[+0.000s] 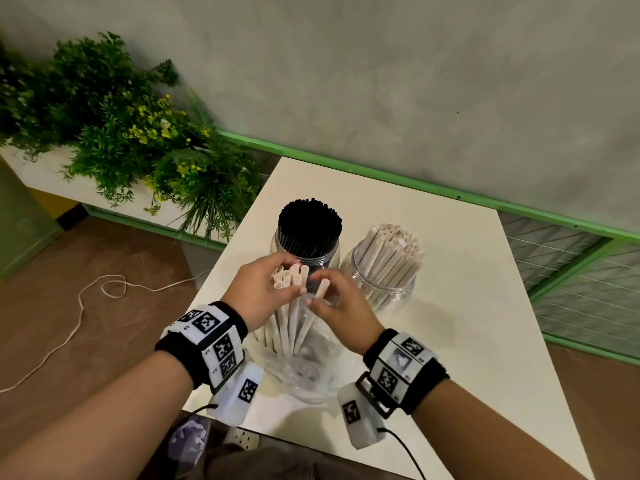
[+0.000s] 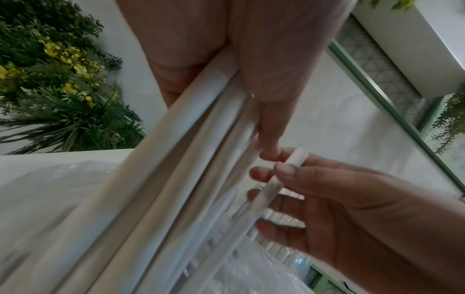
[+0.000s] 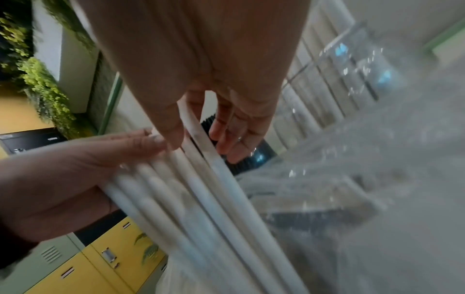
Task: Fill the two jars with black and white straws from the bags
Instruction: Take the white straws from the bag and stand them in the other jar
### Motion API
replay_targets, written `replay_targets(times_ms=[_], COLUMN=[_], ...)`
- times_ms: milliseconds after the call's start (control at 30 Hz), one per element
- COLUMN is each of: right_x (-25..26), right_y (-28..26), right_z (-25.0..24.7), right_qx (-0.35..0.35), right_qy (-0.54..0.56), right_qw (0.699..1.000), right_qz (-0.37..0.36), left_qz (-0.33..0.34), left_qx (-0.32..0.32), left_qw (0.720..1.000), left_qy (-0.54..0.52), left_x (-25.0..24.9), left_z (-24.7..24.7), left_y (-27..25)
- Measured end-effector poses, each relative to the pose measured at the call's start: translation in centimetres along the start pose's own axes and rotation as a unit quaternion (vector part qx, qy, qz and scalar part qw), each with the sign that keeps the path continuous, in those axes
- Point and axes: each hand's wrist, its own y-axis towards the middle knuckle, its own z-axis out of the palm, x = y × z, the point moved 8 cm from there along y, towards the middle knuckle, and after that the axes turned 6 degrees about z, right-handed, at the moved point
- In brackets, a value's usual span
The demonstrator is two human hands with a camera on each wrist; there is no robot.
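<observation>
matt paper-like white straws (image 1: 289, 320); glossy clear plastic jars (image 1: 381, 285); crinkled clear bag (image 1: 301, 372).

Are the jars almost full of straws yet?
Nearly. The black jar looks packed and the white jar is mostly full. The left hand holds a white bunch from the bag; the right hand pinches one straw. These still need dropping in.

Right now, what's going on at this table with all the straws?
A person is filling jars with straws. The left hand grips a bunch of white straws rising out of a clear plastic bag, while the right hand pinches a single white straw from it. Behind them, the black-straw jar looks packed, and the white-straw jar is already well filled.
</observation>
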Motion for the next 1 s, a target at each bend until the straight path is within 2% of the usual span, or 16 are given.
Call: replay_targets(times_ms=[67,167,333,433,767,900,1000], right_x=[-0.8,-1.3,-1.5,-1.8,-1.8,-1.6,-1.4], right_y=[0.2,0.5,1.5,1.8,1.8,1.6,1.2], right_z=[2.0,3.4,4.3,4.9,4.2,3.6,3.8], right_qx=[0.052,0.088,0.098,0.112,0.072,0.025,0.016], right_qy=[0.066,0.088,0.201,0.222,0.189,0.165,0.15], right_qw=[0.996,0.991,0.972,0.965,0.977,0.984,0.987], right_qz=[0.036,0.05,0.073,0.086,0.069,0.062,0.045], left_qz=[0.002,0.001,0.021,0.028,0.027,0.027,0.017], left_qx=[-0.001,0.003,0.01,0.012,0.005,0.007,-0.003], left_qw=[1.0,1.0,0.999,0.999,0.999,0.999,1.0], left_qy=[-0.005,-0.007,-0.042,-0.035,-0.02,-0.027,-0.022], left_x=[-0.1,-0.4,-0.5,-0.3,0.2,0.1,0.4], left_z=[-0.2,-0.2,-0.2,-0.3,-0.9,-0.7,-0.7], left_y=[-0.3,-0.7,-1.1,-1.2,-1.3,-1.6,-1.6])
